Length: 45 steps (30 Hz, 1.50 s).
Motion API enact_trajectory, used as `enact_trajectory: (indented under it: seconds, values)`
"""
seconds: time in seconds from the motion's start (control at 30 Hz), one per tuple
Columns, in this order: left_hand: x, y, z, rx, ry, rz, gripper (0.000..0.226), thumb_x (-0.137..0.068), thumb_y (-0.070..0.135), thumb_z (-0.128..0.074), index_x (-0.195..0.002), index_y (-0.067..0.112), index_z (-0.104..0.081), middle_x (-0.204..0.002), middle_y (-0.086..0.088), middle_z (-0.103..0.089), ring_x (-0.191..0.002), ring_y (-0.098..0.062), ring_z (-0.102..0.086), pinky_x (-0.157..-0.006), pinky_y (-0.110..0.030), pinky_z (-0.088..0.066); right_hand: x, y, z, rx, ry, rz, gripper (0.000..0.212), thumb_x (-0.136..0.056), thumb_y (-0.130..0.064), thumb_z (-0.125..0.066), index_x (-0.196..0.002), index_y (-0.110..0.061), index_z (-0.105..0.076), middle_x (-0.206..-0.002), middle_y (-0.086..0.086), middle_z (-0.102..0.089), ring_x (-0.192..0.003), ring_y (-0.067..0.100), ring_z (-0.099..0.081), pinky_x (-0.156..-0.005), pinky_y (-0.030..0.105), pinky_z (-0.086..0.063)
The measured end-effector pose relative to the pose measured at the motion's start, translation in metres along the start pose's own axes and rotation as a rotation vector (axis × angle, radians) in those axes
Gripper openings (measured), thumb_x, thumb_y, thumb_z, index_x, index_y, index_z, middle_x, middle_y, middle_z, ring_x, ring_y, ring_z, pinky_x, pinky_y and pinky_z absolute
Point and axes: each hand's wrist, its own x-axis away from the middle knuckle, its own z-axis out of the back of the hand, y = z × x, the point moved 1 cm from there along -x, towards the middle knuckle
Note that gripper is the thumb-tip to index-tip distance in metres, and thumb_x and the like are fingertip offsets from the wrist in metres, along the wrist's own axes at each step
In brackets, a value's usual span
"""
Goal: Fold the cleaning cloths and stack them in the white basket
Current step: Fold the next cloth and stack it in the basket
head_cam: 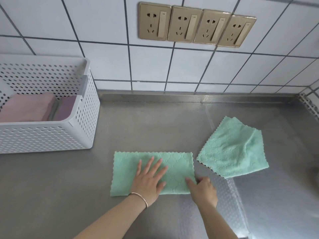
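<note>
A green cleaning cloth (177, 167), folded into a rectangle, lies flat on the steel counter near me. My left hand (149, 178) presses flat on its middle with fingers spread. My right hand (202, 189) pinches the cloth's near right corner. A second green cloth (233, 149) lies loosely rumpled to the right, apart from both hands. The white perforated basket (86, 118) stands at the left and holds folded pink and purple cloths (27, 107).
The steel counter (155, 121) meets a white tiled wall at the back. Several gold wall sockets (196, 25) sit above. A patterned foil strip (224, 195) runs under my right hand.
</note>
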Motion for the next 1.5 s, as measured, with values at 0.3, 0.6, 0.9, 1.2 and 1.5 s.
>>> enact_trajectory:
  seconds: [0.3, 0.6, 0.9, 1.2, 1.5]
  values:
    - [-0.004, -0.001, -0.009, -0.04, -0.181, -0.034, 0.066, -0.084, 0.069, 0.002, -0.143, 0.044, -0.013, -0.155, 0.01, 0.014, -0.142, -0.031, 0.004, -0.106, -0.066, -0.001, 0.006, 0.001, 0.004, 0.171, -0.105, -0.007, 0.03, -0.078, -0.053, -0.056, -0.079, -0.024, -0.066, -0.083, -0.006, -0.064, -0.09, 0.017, -0.061, -0.073, 0.026, -0.046]
    - [-0.014, 0.015, 0.043, 0.45, -0.091, 0.164, 0.056, -0.09, 0.045, -0.046, -0.142, 0.029, -0.031, -0.153, 0.004, -0.024, -0.142, -0.016, -0.019, -0.116, -0.037, -0.011, 0.036, -0.025, 0.0, -0.289, 0.055, 0.216, 0.017, -0.076, -0.005, -0.052, -0.07, -0.018, -0.043, -0.072, -0.002, -0.05, -0.072, 0.02, -0.047, -0.058, 0.029, -0.032]
    - [-0.015, -0.001, 0.098, 0.854, -0.008, 0.45, 0.044, -0.094, 0.026, -0.047, -0.054, 0.015, -0.035, -0.053, -0.005, -0.038, -0.068, -0.026, -0.04, -0.061, -0.03, -0.025, 0.085, -0.076, -0.026, -0.111, 0.438, 1.137, 0.022, -0.058, -0.011, -0.046, -0.075, -0.022, -0.038, -0.07, -0.001, -0.047, -0.067, 0.015, -0.033, -0.057, 0.023, -0.027]
    - [0.012, -0.046, 0.079, 0.81, 0.033, 0.541, 0.032, -0.097, 0.016, -0.04, -0.065, 0.013, -0.044, -0.064, -0.006, -0.047, -0.077, -0.03, -0.047, -0.064, -0.032, -0.029, 0.087, -0.066, -0.055, 0.073, 0.359, 1.145, 0.079, -0.042, -0.018, -0.064, -0.119, -0.02, -0.047, -0.129, 0.002, -0.046, -0.107, 0.018, -0.045, -0.085, 0.026, -0.044]
    - [0.023, -0.088, 0.049, 0.675, 0.05, 0.741, 0.031, -0.098, 0.02, -0.033, -0.112, 0.008, -0.058, -0.119, -0.015, -0.061, -0.105, -0.032, -0.055, -0.078, -0.029, -0.037, 0.068, -0.058, -0.085, 0.376, 0.144, 1.046, 0.12, -0.03, -0.01, -0.08, -0.14, -0.018, -0.036, -0.142, -0.001, -0.038, -0.129, 0.018, -0.035, -0.105, 0.038, -0.031]
